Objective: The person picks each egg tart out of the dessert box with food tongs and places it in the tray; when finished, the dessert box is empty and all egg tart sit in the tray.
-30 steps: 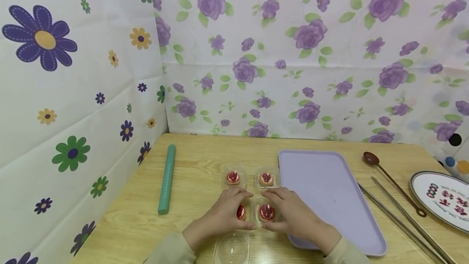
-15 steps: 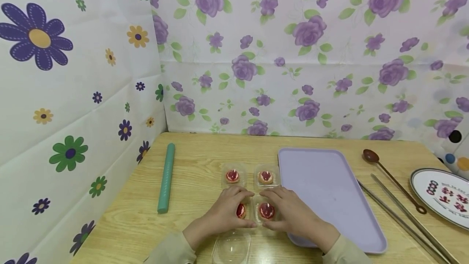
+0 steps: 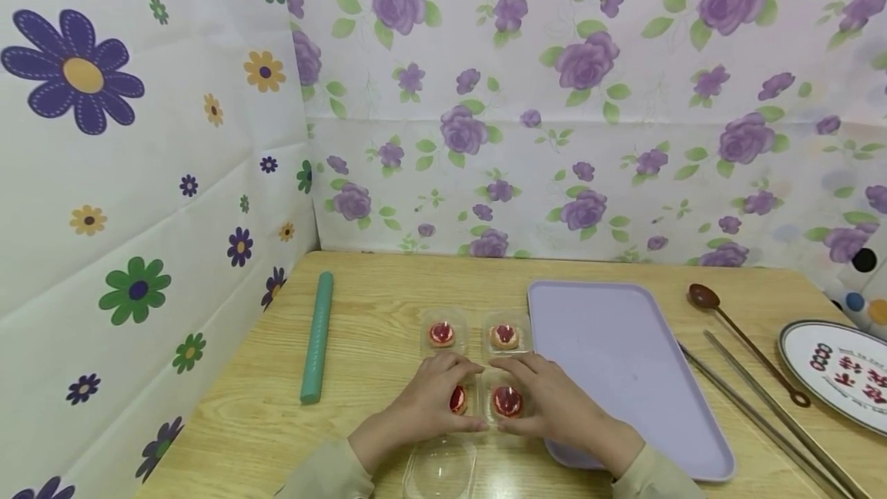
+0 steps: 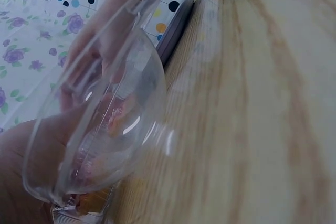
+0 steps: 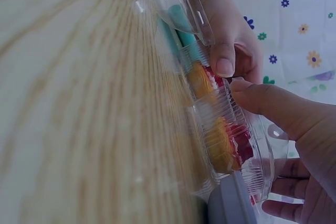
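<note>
Two clear plastic clamshell boxes stand side by side before me on the wooden table, each holding a small red-topped tart. My left hand [image 3: 424, 397] curves round the left box, its thumb at the near edge and fingers at the far side, half hiding the left tart [image 3: 458, 400]. That box's domed lid [image 3: 440, 471] is folded open toward me. My right hand [image 3: 554, 402] holds the right box in the same way, around the right tart [image 3: 508, 402]. In the right wrist view, the right thumb [image 5: 262, 99] touches the box's rim above its ribbed wall [image 5: 253, 163].
Behind stand two more boxed tarts [image 3: 441, 333]. A lilac tray [image 3: 610, 360] lies close beside my right hand. Farther right are a brown ladle [image 3: 704, 296], metal rods [image 3: 776, 406] and a white plate [image 3: 841, 368]. A green roller-like stick [image 3: 318, 337] lies at left.
</note>
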A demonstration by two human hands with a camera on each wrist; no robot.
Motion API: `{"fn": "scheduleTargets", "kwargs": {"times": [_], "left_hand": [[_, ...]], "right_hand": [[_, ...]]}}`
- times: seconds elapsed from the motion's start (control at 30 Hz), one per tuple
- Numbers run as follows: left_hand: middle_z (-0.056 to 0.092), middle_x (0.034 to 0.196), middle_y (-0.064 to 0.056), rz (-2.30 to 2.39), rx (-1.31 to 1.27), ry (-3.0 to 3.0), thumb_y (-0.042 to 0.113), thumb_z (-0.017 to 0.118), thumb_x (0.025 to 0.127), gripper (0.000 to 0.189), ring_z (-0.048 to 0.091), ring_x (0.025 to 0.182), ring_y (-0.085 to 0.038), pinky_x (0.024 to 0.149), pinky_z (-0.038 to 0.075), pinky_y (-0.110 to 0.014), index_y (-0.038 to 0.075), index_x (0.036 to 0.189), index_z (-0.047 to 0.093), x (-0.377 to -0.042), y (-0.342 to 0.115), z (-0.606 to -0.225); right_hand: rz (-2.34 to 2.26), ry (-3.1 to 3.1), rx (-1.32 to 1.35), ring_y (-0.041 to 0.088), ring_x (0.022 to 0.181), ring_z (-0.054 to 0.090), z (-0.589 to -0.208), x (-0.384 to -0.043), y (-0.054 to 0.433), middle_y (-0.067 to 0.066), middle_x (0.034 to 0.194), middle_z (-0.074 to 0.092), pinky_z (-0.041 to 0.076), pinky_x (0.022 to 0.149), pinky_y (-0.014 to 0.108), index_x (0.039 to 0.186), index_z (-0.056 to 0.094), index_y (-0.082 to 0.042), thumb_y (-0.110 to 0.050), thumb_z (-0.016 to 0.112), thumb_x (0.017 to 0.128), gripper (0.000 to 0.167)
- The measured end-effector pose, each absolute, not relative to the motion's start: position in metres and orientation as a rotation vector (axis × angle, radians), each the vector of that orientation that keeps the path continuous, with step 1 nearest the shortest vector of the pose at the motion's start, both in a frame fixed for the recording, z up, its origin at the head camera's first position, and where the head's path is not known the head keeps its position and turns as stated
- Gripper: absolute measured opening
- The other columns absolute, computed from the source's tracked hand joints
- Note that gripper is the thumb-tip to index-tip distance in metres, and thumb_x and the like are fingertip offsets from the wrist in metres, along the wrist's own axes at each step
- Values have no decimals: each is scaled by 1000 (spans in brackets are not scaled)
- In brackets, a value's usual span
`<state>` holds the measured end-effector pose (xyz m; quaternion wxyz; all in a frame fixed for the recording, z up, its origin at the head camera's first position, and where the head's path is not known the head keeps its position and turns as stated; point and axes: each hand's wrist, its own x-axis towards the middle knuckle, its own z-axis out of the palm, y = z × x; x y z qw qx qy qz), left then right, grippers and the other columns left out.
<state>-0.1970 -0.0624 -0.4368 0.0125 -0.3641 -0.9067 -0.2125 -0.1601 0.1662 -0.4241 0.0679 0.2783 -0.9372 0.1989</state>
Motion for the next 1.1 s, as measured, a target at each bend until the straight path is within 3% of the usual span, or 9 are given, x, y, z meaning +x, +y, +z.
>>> {"fn": "scheduleTargets", "kwargs": {"times": [0.63,0.9,1.1], "left_hand": [[55,128,1,-649,-1142,-2836,57,76,72,74,47,126,-22,113,33,-46,20,133,55,-198,-61,-438],[54,127,2,-632,-1158,-2832,57,75,73,74,47,125,-20,113,34,-45,19,132,54,-198,-61,-439],[53,127,1,-621,-1149,-2824,58,74,73,74,47,125,-21,112,34,-44,19,132,54,-198,-62,-437]], "right_hand": [[651,-2790,835,33,116,55,-424,-160,169,9,131,55,47,93,58,138,50,-20,-47,79,73,76],[517,-2696,750,24,117,54,-419,-157,169,2,125,60,41,101,52,137,53,-20,-53,78,70,79],[447,-2614,723,18,113,56,-410,-156,168,-1,122,63,42,98,46,140,50,-22,-57,78,67,85]]}}
